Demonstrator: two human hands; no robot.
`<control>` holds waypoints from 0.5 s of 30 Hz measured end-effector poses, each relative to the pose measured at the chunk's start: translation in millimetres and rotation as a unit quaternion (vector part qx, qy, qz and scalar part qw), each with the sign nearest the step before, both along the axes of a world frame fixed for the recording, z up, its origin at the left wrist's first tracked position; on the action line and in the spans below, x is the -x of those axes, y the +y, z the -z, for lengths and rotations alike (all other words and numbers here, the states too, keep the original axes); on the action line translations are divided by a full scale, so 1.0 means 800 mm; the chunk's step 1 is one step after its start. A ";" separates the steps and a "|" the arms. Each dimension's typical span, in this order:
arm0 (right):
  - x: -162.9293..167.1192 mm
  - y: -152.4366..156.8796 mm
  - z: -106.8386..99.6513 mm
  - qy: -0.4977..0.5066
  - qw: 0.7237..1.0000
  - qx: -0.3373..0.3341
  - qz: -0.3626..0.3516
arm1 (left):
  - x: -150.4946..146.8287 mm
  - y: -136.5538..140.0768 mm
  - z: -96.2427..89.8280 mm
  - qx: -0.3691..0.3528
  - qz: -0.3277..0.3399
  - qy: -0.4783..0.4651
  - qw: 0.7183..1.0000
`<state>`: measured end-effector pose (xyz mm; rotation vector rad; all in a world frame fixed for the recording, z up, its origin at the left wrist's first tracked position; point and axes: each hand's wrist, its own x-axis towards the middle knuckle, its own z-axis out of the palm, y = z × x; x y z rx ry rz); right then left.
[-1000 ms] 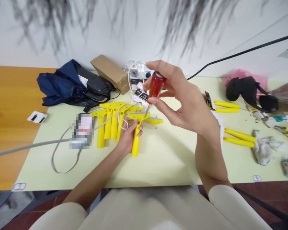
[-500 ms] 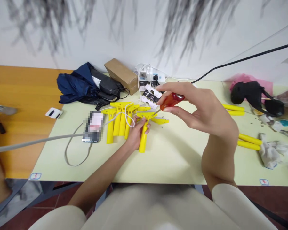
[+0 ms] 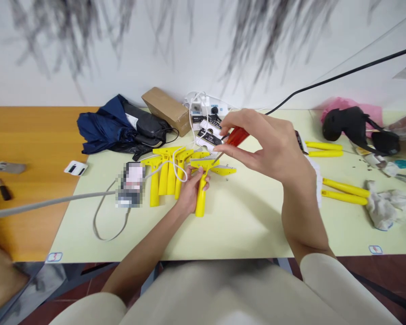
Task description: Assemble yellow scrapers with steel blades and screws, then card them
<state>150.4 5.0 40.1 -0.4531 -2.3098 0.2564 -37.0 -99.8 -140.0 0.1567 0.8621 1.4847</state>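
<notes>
My left hand is closed round a yellow T-shaped scraper, its handle pointing toward me and its head away. My right hand pinches the red handle of a screwdriver between thumb and fingers. The thin shaft slants down to the right part of the scraper's head; whether the tip sits in a screw is too small to tell. Beside that head lies a loose yellow head piece, with a tiny metal bit near it. Several more yellow scrapers lie just left of my left hand.
A phone with a grey cable lies left, and a white cable crosses the scrapers. Behind are a dark blue bundle, a cardboard box and a power strip. Yellow handles and a crumpled cloth lie right.
My right hand has turned and shifted slightly left, and the screwdriver handle now tilts more steeply. My left hand keeps hold of the scraper. The whole view has shifted a little.
</notes>
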 end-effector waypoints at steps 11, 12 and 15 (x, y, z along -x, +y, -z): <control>-0.011 0.008 0.000 -0.035 0.991 0.128 -0.022 | 0.002 0.001 -0.003 -0.008 -0.004 0.003 1.000; -0.009 0.009 0.003 -0.024 0.994 0.107 -0.009 | 0.002 0.001 -0.004 -0.009 -0.002 0.003 1.000; -0.005 0.010 0.005 -0.005 0.996 0.091 -0.003 | 0.002 0.001 -0.004 -0.007 0.002 0.005 1.000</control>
